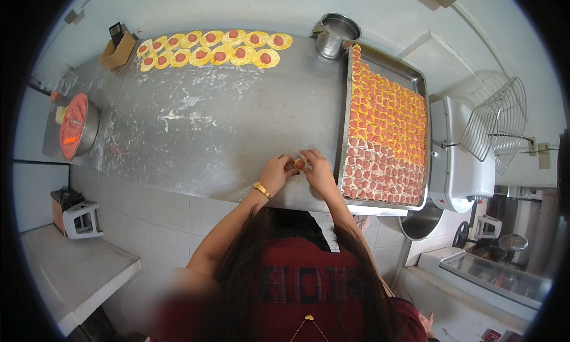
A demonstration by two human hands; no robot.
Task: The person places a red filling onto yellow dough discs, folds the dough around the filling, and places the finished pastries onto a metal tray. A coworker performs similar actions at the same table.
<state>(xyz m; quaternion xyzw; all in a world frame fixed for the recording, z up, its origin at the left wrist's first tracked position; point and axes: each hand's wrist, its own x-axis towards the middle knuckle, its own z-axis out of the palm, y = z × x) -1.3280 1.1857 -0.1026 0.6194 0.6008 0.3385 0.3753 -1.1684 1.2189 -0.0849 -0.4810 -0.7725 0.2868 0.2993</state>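
Near the front edge of the steel table, a small open-topped dumpling with a yellow wrapper and pink meat filling is held between my two hands. On its left side, the fingers of my left hand pinch the wrapper; a gold watch is on that wrist. My right hand closes on the opposite side of it, with fingers bent. Two rows of flat yellow wrappers, each topped with a pink lump of meat, lie along the table's back edge. To my right, many dumplings stand packed in a metal tray.
A steel bowl of pink minced meat stands at the table's left end. At the back are a cardboard box and a metal pot. Right of the tray sit a white appliance and a wire rack. Flour streaks the steel table.
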